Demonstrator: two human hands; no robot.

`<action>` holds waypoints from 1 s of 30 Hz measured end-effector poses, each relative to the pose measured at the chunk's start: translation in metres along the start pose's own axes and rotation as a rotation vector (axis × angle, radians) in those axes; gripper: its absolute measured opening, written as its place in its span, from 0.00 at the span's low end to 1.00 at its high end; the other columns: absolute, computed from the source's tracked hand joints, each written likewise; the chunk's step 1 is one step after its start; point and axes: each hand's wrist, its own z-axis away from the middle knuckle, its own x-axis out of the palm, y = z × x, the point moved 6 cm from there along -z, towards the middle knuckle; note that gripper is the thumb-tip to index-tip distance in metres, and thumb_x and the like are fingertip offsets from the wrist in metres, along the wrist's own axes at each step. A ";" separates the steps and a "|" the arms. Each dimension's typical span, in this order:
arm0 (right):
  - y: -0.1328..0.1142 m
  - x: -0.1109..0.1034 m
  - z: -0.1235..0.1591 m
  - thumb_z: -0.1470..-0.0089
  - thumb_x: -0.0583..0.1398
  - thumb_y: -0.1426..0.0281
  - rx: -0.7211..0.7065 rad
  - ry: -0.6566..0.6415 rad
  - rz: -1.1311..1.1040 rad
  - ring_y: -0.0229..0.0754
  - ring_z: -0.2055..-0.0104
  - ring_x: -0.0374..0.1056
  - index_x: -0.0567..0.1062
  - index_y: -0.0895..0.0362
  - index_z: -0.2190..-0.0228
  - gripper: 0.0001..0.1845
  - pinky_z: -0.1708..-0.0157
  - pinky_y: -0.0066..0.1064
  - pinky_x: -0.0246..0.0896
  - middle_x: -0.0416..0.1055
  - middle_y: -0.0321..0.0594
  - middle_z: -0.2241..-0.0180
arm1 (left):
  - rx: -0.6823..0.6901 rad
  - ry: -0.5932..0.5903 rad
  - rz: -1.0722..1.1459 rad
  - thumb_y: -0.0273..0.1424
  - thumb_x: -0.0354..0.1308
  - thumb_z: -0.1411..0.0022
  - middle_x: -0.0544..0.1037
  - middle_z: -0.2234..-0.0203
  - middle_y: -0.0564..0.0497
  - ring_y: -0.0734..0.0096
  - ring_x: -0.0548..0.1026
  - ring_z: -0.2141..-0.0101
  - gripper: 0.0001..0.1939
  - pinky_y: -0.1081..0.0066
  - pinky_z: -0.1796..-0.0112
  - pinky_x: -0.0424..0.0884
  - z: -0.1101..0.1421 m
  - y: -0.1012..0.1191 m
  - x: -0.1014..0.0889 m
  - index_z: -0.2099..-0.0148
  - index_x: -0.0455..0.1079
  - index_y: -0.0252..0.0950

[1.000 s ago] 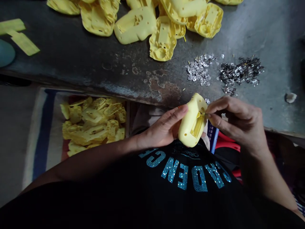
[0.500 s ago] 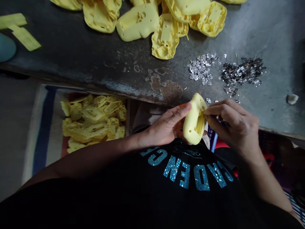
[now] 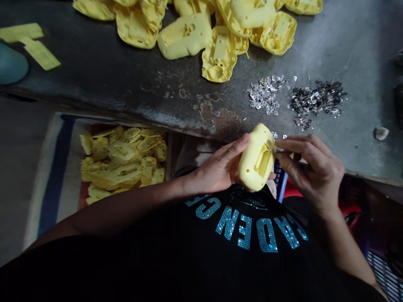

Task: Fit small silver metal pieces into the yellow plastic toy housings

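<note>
Right hand (image 3: 310, 170) at the rim of the yellow shell (image 3: 250, 157), thumb and forefinger drawn close, and whether they pinch some tiny part I cannot tell; left hand (image 3: 217, 170) wraps that shell, holding it tilted by the bench's (image 3: 126, 84) near edge, in front of the black shirt (image 3: 204, 256); a slack left grip could let it twist and those fingertips slip! Anything small let go here could miss the bench, dropping well short of the metal pieces (image 3: 263, 98) heaped beyond.
</note>
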 end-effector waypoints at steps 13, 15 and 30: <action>0.011 0.015 -0.025 0.38 0.73 0.59 0.073 -0.137 -0.194 0.47 0.56 0.79 0.77 0.49 0.44 0.24 0.59 0.40 0.79 0.80 0.41 0.50 | 0.251 0.110 -0.246 0.45 0.80 0.36 0.89 0.51 0.46 0.66 0.86 0.57 0.33 0.73 0.58 0.79 0.013 0.017 0.000 0.34 0.77 0.40; 0.010 0.015 -0.018 0.38 0.73 0.63 0.055 -0.039 -0.156 0.47 0.56 0.78 0.76 0.49 0.42 0.25 0.59 0.41 0.79 0.80 0.41 0.51 | 0.220 0.109 -0.324 0.47 0.79 0.37 0.88 0.48 0.44 0.66 0.85 0.56 0.34 0.73 0.57 0.78 0.019 0.019 0.000 0.34 0.79 0.39; 0.015 0.014 0.022 0.39 0.69 0.69 0.070 0.340 -0.094 0.47 0.57 0.79 0.73 0.48 0.40 0.27 0.60 0.41 0.81 0.80 0.42 0.50 | 0.114 0.146 -0.609 0.42 0.80 0.39 0.89 0.48 0.45 0.56 0.86 0.52 0.27 0.67 0.53 0.81 0.013 0.028 -0.003 0.39 0.86 0.46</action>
